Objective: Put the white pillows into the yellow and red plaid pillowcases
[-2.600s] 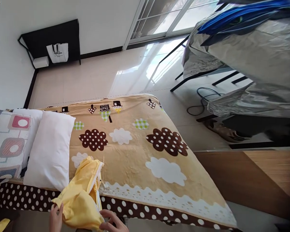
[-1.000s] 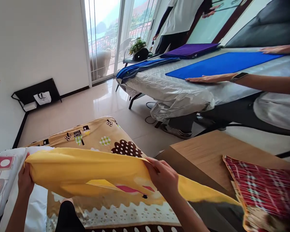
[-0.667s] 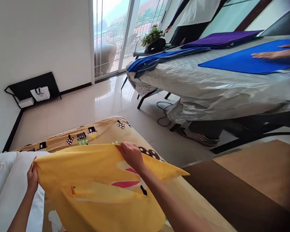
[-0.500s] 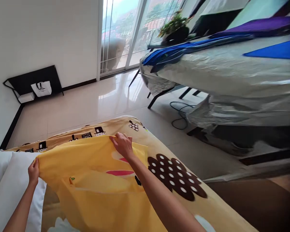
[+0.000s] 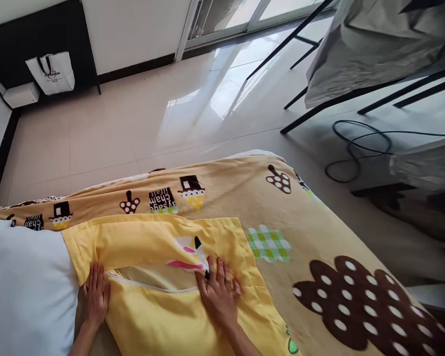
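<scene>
A yellow pillowcase point(image 5: 148, 311) lies spread on the bed, its zipped opening gaping between my hands. Through the gap shows pale inner cloth, and pink, white and black print marks the far flap. My left hand point(image 5: 95, 296) rests flat on the near-left edge of the case, fingers stretched out. On the right part of the case, by the end of the zip, my right hand point(image 5: 220, 294) presses down with fingers spread. A white pillow point(image 5: 33, 282) lies just left of my left hand. Beneath everything is a tan printed blanket point(image 5: 274, 277).
Across the tiled floor point(image 5: 126, 133) stands a black panel point(image 5: 7, 39) against the wall, with a white bag point(image 5: 54, 74) and a white box point(image 5: 21, 95). At right, plastic-draped furniture point(image 5: 374, 44) stands on thin dark legs, a looped cable point(image 5: 352, 141) beneath. A sliding door point(image 5: 241, 20) is behind.
The raised, stretched pillowcase has come down onto the blanket. Both hands have let go of its edge and now lie flat on it. The view has tilted down and turned left.
</scene>
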`<state>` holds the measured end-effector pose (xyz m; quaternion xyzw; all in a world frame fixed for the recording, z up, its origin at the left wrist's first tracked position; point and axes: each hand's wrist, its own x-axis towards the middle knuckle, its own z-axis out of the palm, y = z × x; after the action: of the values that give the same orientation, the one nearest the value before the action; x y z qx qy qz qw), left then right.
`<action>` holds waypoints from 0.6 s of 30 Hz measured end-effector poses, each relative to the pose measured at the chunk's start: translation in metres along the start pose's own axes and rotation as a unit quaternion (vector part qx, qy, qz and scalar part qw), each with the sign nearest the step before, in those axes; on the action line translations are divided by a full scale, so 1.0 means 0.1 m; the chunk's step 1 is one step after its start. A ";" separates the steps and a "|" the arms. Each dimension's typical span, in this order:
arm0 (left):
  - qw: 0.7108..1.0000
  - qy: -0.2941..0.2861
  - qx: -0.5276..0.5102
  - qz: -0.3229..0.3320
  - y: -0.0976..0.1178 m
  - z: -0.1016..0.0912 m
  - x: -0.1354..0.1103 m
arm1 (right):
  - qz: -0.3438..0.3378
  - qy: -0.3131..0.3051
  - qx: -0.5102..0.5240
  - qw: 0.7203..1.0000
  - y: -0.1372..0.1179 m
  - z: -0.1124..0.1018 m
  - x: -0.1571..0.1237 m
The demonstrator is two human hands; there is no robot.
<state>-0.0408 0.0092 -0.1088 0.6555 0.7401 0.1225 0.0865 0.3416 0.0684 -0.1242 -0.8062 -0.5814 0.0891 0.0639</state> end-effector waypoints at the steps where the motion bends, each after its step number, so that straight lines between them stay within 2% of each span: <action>1: 1.000 -0.013 -0.021 -0.014 -0.03 0.06 -0.01 | 0.001 0.010 -0.005 1.000 0.00 0.03 0.01; 3: 0.996 -0.031 -0.075 -0.048 -0.05 0.11 0.01 | -0.005 0.031 -0.007 0.999 0.02 0.06 0.03; 5: 0.987 -0.049 -0.128 -0.082 -0.03 0.07 0.07 | -0.016 0.052 -0.005 0.999 0.05 0.09 0.03; 7: 0.975 -0.076 -0.174 -0.112 0.00 -0.05 0.10 | -0.023 0.064 -0.002 0.998 0.08 0.12 0.02; 10: 0.952 -0.112 -0.242 -0.147 -0.02 -0.35 0.01 | -0.022 0.067 0.007 0.998 0.07 0.11 0.02; 12: 0.937 -0.092 -0.273 -0.195 -0.08 -0.55 -0.14 | -0.013 0.059 0.013 0.998 0.03 0.05 0.02; 14: 0.915 -0.081 -0.292 -0.267 -0.14 -0.66 -0.31 | -0.006 0.049 0.020 0.999 -0.03 -0.02 0.02; 16: 0.887 -0.082 -0.302 -0.339 -0.18 -0.65 -0.38 | -0.006 0.040 0.030 0.999 -0.09 -0.06 0.00; 18: 0.862 -0.052 -0.320 -0.390 -0.16 -0.59 -0.29 | -0.007 0.037 0.048 0.998 -0.10 -0.08 -0.01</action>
<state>-0.0692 -0.0253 -0.0583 0.2547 0.8497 0.2749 0.3708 0.3337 0.0707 -0.1139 -0.8010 -0.5792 0.0866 0.1242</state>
